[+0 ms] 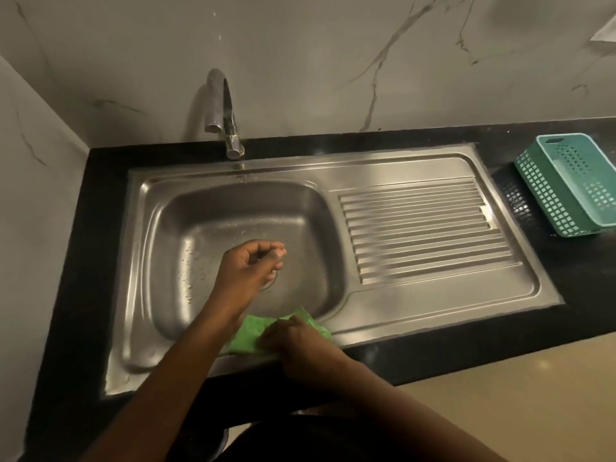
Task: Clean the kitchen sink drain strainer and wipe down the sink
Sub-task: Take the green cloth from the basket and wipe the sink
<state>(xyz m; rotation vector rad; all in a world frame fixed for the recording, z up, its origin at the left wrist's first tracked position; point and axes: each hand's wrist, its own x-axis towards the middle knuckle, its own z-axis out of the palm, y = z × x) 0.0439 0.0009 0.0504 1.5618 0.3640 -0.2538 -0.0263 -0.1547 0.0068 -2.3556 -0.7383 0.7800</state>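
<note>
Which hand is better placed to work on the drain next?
Left, probably. The left hand is right over the drain, fingers curled together. The right hand is at the front rim of the sink, gripping the cloth, so it is farther off and occupied.

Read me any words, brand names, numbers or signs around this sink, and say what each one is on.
None can be read in this view.
On the tap: no brand mark shows.
On the sink: no stamp shows.
On the teal basket: no label shows.
On the green cloth: no tag or print shows.
On the pale sheet, top right: mostly cut off, nothing legible.
</note>
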